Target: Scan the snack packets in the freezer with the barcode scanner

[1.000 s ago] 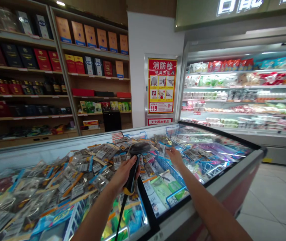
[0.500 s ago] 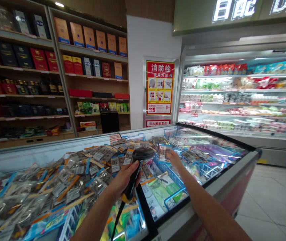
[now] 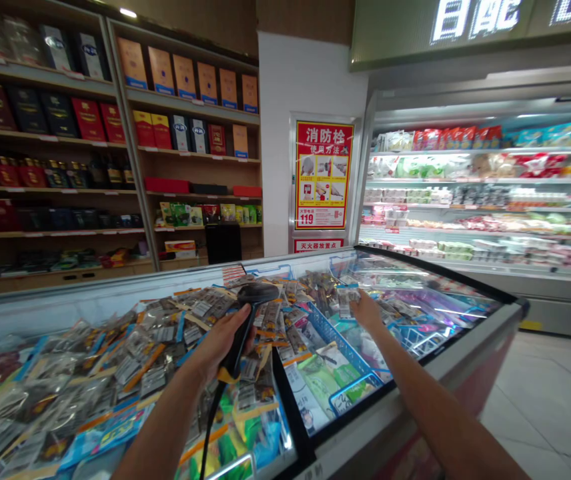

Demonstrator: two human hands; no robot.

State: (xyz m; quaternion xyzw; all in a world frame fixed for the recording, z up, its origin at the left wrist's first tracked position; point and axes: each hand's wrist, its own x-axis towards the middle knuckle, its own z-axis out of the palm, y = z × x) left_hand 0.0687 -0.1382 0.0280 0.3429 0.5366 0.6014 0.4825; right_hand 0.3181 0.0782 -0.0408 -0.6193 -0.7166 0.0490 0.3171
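Note:
My left hand (image 3: 229, 333) is wrapped round the grip of a black barcode scanner (image 3: 256, 293) with yellow trim, its cable hanging down toward me. The scanner's head points right, above a heap of small clear snack packets (image 3: 155, 333) with orange and blue edges. Over the chest freezer's far right part, my right hand (image 3: 366, 311) pinches one small packet (image 3: 347, 300) with a blue top edge and a printed label. A blue wire basket (image 3: 333, 333) lies beneath and between the hands.
The chest freezer (image 3: 415, 380) has a sliding glass lid with a black frame. Green and white bags (image 3: 325, 380) lie under the glass. Shelves of boxes (image 3: 190, 133) stand behind on the left, a red fire-hydrant sign (image 3: 323, 177) in the middle, and a lit chilled display (image 3: 480, 200) at right.
The scanner has moved left, away from the packet in my right hand. My right hand and its packet have shifted slightly right. The view has turned a little to the left.

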